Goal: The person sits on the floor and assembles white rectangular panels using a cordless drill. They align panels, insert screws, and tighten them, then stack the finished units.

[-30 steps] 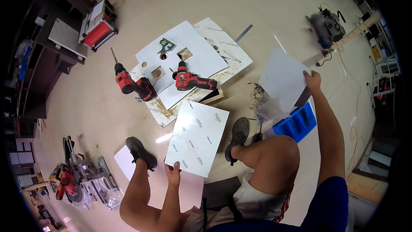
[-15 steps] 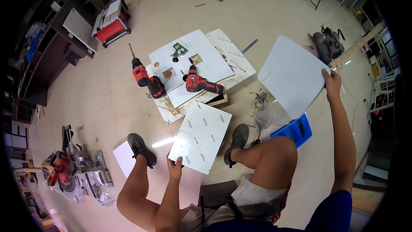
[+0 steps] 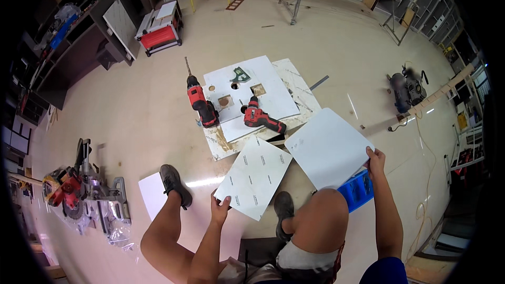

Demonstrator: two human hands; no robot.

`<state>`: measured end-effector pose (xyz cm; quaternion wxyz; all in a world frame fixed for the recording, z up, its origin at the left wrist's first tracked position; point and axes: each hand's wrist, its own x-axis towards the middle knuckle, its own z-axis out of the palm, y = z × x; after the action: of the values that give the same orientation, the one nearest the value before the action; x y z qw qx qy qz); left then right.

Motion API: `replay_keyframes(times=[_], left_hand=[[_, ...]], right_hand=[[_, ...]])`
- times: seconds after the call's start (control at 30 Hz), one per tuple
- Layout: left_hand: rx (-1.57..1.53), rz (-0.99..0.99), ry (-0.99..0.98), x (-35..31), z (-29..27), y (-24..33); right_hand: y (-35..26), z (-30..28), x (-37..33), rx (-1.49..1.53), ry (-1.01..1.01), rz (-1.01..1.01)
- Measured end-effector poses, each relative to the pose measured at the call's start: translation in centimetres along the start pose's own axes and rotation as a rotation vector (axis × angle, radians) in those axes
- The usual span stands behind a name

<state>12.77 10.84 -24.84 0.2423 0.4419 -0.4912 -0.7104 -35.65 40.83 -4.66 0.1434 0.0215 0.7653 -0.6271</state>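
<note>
My left hand (image 3: 220,208) is closed on the lower left corner of a white panel (image 3: 255,176) with small print, its far end close to the work boards. In my right hand (image 3: 375,161) is the right edge of a larger plain white panel (image 3: 329,150) with rounded corners. That panel is tilted, and its left side comes close to the printed one. Beyond them a red and black cordless drill (image 3: 262,120) lies on a white board (image 3: 273,92) with cut holes. A second drill (image 3: 201,102) with a long bit stands at the board's left edge.
A green square tool (image 3: 240,75) rests on the board. By my right knee sits a blue parts bin (image 3: 356,193), partly covered by the panel. A miter saw (image 3: 79,200) stands at left, a table saw (image 3: 159,27) far left, a compressor (image 3: 406,88) at right.
My right hand has brought the plain panel left and inward, close to the printed panel. The left hand still grips its panel, now turned slightly. The view has shifted.
</note>
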Motion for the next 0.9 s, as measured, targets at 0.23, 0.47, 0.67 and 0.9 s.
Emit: replay_keyframes(times=[0.23, 0.47, 0.67, 0.9], left_hand=[[-0.007, -0.028, -0.002, -0.9, -0.2, 1.0], [0.246, 0.125, 0.042, -2.1, -3.4, -6.4], [0.358, -0.011, 0.326, -1.6, -3.8, -8.3], [0.583, 0.11, 0.229, -2.3, -1.3, 1.1]], right_hand=[[7.2, -0.3, -1.7, 0.041, 0.008, 0.024], [9.4, -1.3, -3.1, 0.148, -0.01, 0.104], [11.4, -1.8, -3.5, 0.109, 0.041, 0.147], [11.7, -0.1, -6.1, 0.092, 0.13, 0.142]])
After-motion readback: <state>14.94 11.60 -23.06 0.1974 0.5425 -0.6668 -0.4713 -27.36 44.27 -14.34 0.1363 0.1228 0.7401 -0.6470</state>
